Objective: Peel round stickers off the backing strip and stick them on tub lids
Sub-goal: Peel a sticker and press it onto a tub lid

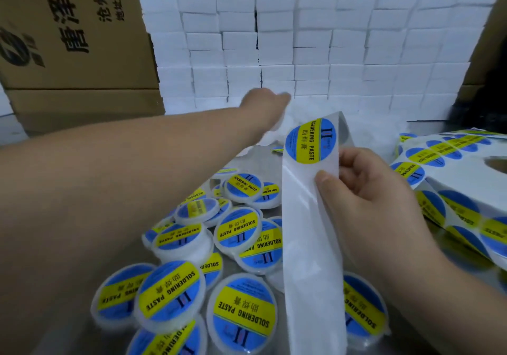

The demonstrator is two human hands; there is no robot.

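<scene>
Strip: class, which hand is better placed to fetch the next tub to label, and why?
Left, probably: the left hand reaches toward the white pile at the back; the right hand pinches the strip.

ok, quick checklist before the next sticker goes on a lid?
1. Sticker available: ok. One round sticker sits at the top of the backing strip.
2. Sticker edge lifted for peeling: cannot tell.
3. Grip on the strip: ok. The right hand pinches it, thumb just below the sticker.
4. Bare tub in hand: cannot tell. The left hand is blurred, reaching into the white heap by the stacked boxes.
5. Finished work apart from the heap: ok. The labelled tubs lie in front, nearer the person.
6. Sticker supply: ok. The sticker roll lies at the right.
</scene>
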